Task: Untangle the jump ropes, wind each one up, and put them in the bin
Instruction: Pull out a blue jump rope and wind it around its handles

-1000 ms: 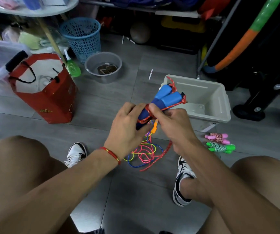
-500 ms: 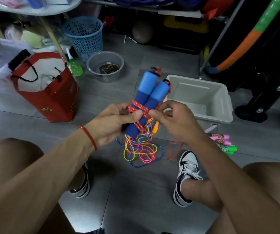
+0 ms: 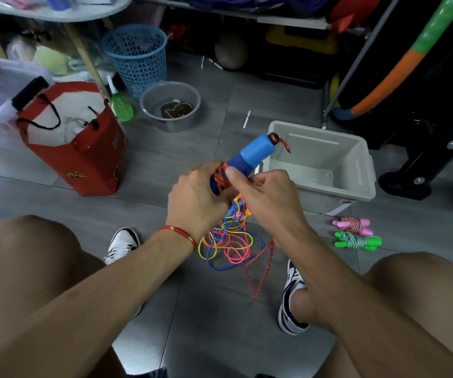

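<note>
Above the floor, both hands (image 3: 247, 195) clasp blue handles (image 3: 250, 156) — no legible writing.

Two wound ropes (image 3: 355, 232) lie just right of the bin (image 3: 361, 170), tangle (image 3: 228, 241) between the shoes.

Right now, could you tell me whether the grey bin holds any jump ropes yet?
No ropes show in the grey bin: its visible floor is bare. The pink-handled rope and green-handled rope lie wound on the floor beside it.

No text, label or number is legible anywhere
</note>
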### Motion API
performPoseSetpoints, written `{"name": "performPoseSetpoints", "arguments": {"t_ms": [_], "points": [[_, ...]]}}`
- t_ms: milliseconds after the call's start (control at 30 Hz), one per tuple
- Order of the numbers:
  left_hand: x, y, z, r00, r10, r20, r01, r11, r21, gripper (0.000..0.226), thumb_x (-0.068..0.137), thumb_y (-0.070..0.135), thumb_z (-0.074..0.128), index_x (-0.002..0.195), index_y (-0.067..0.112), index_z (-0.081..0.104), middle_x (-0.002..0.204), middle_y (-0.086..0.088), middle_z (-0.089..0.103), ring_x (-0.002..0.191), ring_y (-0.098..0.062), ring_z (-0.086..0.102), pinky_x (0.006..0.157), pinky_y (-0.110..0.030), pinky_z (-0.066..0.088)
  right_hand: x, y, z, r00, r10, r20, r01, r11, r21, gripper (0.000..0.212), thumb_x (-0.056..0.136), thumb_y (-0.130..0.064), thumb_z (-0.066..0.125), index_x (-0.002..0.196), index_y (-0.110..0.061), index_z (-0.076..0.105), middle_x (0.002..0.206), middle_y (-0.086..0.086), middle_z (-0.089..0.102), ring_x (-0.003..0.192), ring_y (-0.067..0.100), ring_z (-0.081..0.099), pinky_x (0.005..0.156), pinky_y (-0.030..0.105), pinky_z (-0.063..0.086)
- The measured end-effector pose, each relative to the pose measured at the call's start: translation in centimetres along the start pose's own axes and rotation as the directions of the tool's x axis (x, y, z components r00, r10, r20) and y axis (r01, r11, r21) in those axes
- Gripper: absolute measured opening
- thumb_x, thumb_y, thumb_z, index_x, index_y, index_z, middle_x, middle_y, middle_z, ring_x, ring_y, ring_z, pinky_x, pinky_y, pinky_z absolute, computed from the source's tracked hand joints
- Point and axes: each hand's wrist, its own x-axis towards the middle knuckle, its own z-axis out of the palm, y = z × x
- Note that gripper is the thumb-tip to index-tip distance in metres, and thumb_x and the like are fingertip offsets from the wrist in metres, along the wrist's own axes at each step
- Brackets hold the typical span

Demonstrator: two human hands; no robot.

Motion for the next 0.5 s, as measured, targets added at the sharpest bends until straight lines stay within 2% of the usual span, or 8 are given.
{"name": "performPoseSetpoints", "arguments": {"t_ms": [100, 200, 267, 300, 333, 367, 433, 500], "points": [[-0.9, 0.1, 0.9, 0.991, 0.120, -0.061, -0.111, 0.984, 0.138, 0.038, 0.074, 0.050, 0.060, 0.102, 0.025, 0.067, 0.084, 0.005, 0.056, 0.077, -0.027, 0.060, 0.064, -0.034, 0.042, -0.1, 0.0, 0.8, 0.997, 0.024, -0.070, -0.015, 0.993, 0.119, 0.063, 0.083, -0.057, 0.071, 0.047, -0.012, 0.045, 0.038, -0.005, 0.040, 0.041, 0.010, 0.039, 0.048, 0.028, 0.032], [0.0, -0.6, -0.2, 0.974, 0.207, 0.096, -0.190, 0.968, -0.166, 0.032, 0.078, 0.046, 0.072, 0.105, 0.029, 0.071, 0.085, 0.011, 0.059, 0.078, -0.011, 0.060, 0.071, -0.029, 0.048, 0.7, 1.0, 0.0, 0.998, 0.014, -0.065, -0.002, 0.986, 0.170, 0.062, 0.087, -0.048, 0.073, 0.044, -0.013, 0.044, 0.036, -0.008, 0.034, 0.038, 0.009, 0.033, 0.046, 0.024, 0.027], [1.0, -1.1, -1.6, 0.962, 0.112, 0.248, 0.020, 0.880, -0.475, 0.023, 0.083, 0.042, 0.070, 0.100, 0.027, 0.072, 0.085, 0.014, 0.069, 0.081, -0.001, 0.062, 0.078, -0.023, 0.049, 1.3, 1.4, -1.2, 0.997, -0.065, 0.039, 0.058, 0.984, 0.169, 0.059, 0.089, -0.042, 0.074, 0.051, -0.004, 0.049, 0.044, -0.006, 0.034, 0.044, 0.008, 0.029, 0.048, 0.025, 0.026], [1.4, -1.4, -2.2, 0.937, 0.014, 0.348, 0.215, 0.762, -0.610, 0.023, 0.084, 0.039, 0.069, 0.100, 0.023, 0.072, 0.088, 0.013, 0.070, 0.084, -0.003, 0.064, 0.080, -0.027, 0.050, 1.4, 1.4, -1.6, 0.984, -0.130, 0.124, 0.103, 0.974, 0.204, 0.057, 0.090, -0.038, 0.073, 0.056, 0.002, 0.050, 0.048, -0.003, 0.035, 0.046, 0.008, 0.029, 0.050, 0.027, 0.027], [1.7, -1.8, -2.6, 0.873, -0.055, 0.484, 0.410, 0.618, -0.671, 0.029, 0.082, 0.036, 0.070, 0.105, 0.019, 0.071, 0.095, 0.005, 0.072, 0.090, -0.010, 0.066, 0.084, -0.034, 0.051, 1.3, 1.3, -2.1, 0.961, -0.190, 0.204, 0.134, 0.957, 0.257, 0.052, 0.093, -0.032, 0.072, 0.061, 0.004, 0.053, 0.049, -0.005, 0.037, 0.046, 0.005, 0.030, 0.050, 0.025, 0.028], [1.8, -2.1, -2.9, 0.781, -0.046, 0.623, 0.564, 0.482, -0.670, 0.040, 0.081, 0.032, 0.071, 0.115, 0.011, 0.068, 0.106, -0.004, 0.071, 0.098, -0.018, 0.066, 0.088, -0.039, 0.051, 1.2, 1.4, -2.3, 0.938, -0.222, 0.267, 0.134, 0.941, 0.312, 0.042, 0.095, -0.024, 0.069, 0.064, 0.003, 0.058, 0.048, -0.011, 0.042, 0.044, 0.000, 0.034, 0.049, 0.020, 0.031], [1.5, -2.2, -3.1, 0.627, 0.086, 0.774, 0.717, 0.325, -0.617, 0.059, 0.081, 0.028, 0.071, 0.130, -0.003, 0.059, 0.121, -0.020, 0.064, 0.109, -0.032, 0.063, 0.095, -0.046, 0.052, 0.6, 1.3, -2.5, 0.890, -0.257, 0.376, 0.091, 0.909, 0.407, 0.029, 0.096, -0.021, 0.064, 0.071, -0.007, 0.064, 0.048, -0.015, 0.052, 0.044, -0.003, 0.044, 0.051, 0.011, 0.037], [1.1, -2.2, -3.3, 0.589, 0.175, 0.789, 0.737, 0.285, -0.613, 0.062, 0.084, 0.025, 0.067, 0.133, -0.010, 0.052, 0.125, -0.027, 0.060, 0.112, -0.037, 0.060, 0.096, -0.048, 0.054, 0.5, 1.7, -2.5, 0.874, -0.281, 0.397, 0.115, 0.913, 0.392, 0.037, 0.091, -0.043, 0.066, 0.067, -0.014, 0.066, 0.054, -0.012, 0.052, 0.052, 0.000, 0.044, 0.057, 0.019, 0.040]]}}
